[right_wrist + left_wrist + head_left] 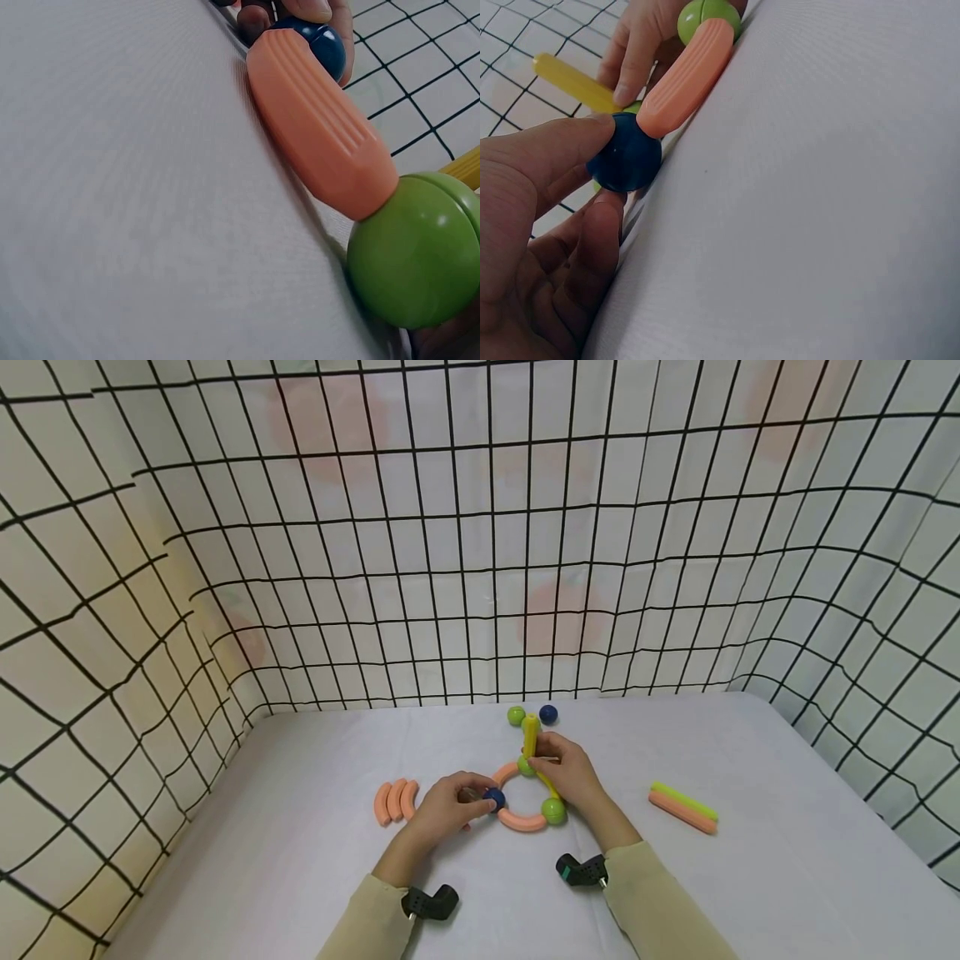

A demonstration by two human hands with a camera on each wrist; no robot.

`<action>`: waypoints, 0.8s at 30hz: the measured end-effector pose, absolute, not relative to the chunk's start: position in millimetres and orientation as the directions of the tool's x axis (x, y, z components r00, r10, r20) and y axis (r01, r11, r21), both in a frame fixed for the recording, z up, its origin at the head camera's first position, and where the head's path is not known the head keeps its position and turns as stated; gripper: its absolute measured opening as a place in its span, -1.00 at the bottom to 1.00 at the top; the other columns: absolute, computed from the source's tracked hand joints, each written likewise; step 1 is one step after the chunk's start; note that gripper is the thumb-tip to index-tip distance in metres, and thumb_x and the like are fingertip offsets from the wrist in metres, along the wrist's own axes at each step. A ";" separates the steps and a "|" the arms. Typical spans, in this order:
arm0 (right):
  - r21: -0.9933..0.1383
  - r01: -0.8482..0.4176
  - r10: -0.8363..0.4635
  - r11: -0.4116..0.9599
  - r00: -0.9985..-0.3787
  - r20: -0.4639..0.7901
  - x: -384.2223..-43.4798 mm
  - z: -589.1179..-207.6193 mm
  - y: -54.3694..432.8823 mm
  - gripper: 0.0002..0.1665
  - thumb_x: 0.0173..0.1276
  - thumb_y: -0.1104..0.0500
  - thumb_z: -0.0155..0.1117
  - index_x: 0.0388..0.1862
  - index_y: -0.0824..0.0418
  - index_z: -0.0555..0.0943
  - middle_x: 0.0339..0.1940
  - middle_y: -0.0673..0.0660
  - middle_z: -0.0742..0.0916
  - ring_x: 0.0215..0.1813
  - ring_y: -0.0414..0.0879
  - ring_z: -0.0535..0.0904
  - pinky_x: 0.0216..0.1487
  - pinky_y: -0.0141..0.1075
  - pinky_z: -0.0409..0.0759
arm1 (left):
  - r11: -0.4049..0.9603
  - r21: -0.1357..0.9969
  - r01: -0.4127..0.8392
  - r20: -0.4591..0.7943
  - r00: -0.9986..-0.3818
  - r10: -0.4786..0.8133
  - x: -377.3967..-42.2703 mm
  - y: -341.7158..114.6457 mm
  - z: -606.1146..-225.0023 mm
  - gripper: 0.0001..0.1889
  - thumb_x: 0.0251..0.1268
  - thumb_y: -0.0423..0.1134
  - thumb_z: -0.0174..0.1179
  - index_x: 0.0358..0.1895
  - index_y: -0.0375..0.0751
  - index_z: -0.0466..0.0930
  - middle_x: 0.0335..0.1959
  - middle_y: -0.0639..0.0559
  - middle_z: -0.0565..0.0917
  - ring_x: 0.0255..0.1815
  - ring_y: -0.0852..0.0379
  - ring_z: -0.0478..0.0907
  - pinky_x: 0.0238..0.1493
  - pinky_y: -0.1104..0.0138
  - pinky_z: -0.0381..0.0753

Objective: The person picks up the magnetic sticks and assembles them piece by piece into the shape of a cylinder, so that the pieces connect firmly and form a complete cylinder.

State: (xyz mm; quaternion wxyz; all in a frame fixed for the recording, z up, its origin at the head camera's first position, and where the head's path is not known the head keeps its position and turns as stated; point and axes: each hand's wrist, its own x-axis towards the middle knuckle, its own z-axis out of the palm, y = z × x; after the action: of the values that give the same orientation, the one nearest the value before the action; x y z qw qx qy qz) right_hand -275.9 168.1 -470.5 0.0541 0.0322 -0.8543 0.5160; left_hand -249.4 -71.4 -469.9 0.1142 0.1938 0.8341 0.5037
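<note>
A ring of magnetic-style building pieces lies on the white table, joining balls and curved bars. My left hand (447, 810) pinches the blue ball (626, 154) on its left side between thumb and fingers. An orange curved bar (522, 821) runs from that ball to a green ball (416, 251) at the near right. At the far side, a yellow rod (530, 737) stands upright on another green ball (527, 766). My right hand (567, 768) grips the rod's lower end, thumb close over this ball. A yellow curved bar (548, 783), partly hidden by the hand, forms the right side.
Several spare orange curved bars (395, 802) lie left of my left hand. Beyond the ring sit a loose green ball (516, 716) and a dark blue ball (548, 714). A yellow-green rod (684, 802) and an orange rod (681, 812) lie right. Black netting (491, 568) surrounds the table.
</note>
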 end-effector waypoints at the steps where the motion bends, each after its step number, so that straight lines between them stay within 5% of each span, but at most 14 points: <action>1: -0.877 -0.114 0.000 0.467 -0.992 0.129 -276.1 -470.7 168.3 -0.63 0.39 0.19 0.33 0.16 0.12 0.60 0.09 0.11 0.76 0.21 0.03 0.63 0.27 -0.02 0.55 | 0.418 0.884 0.210 0.007 -0.899 0.438 -249.4 -71.4 -470.0 -0.69 0.30 -0.12 0.35 0.09 -0.01 0.67 -0.15 -0.05 0.63 -0.49 0.19 0.48 -0.53 0.40 0.52; 24: -0.878 -0.123 0.000 0.463 -0.990 0.138 -274.8 -472.6 167.6 -0.66 0.40 0.19 0.33 0.14 0.10 0.60 0.08 0.10 0.76 0.20 0.02 0.63 0.26 -0.02 0.56 | 0.426 0.879 0.215 0.006 -0.898 0.440 -249.6 -71.0 -469.3 -0.69 0.30 -0.11 0.35 0.08 0.00 0.67 -0.13 -0.05 0.64 -0.48 0.18 0.49 -0.53 0.40 0.51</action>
State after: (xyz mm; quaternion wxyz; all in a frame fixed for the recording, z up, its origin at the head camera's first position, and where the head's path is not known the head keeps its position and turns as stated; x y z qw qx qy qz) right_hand -274.8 167.6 -472.6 0.0593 0.0361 -0.8531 0.5171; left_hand -249.6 -71.0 -469.3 0.1130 0.1956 0.8368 0.4987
